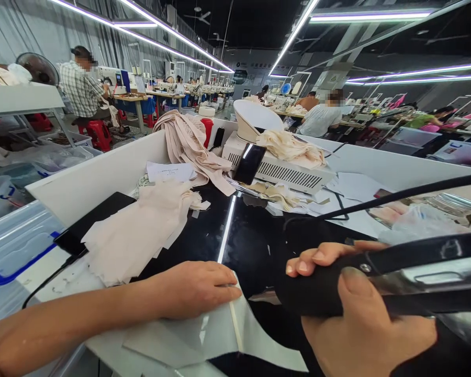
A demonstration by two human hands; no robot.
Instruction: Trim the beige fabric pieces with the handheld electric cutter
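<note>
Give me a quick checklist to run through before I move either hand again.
1. Left hand on the pale fabric piece: ok, fingers resting on it.
2. Right hand around the black tool: ok, fingers and thumb wrapped round it.
3. Tool apart from the left hand: ok, a gap shows between them.
4. Tool switched on or off: cannot tell.
5. Black cable off the fabric piece: ok, it runs beyond the right hand.
6. Stack of fabric squared up: not ok, its edges are uneven.
</note>
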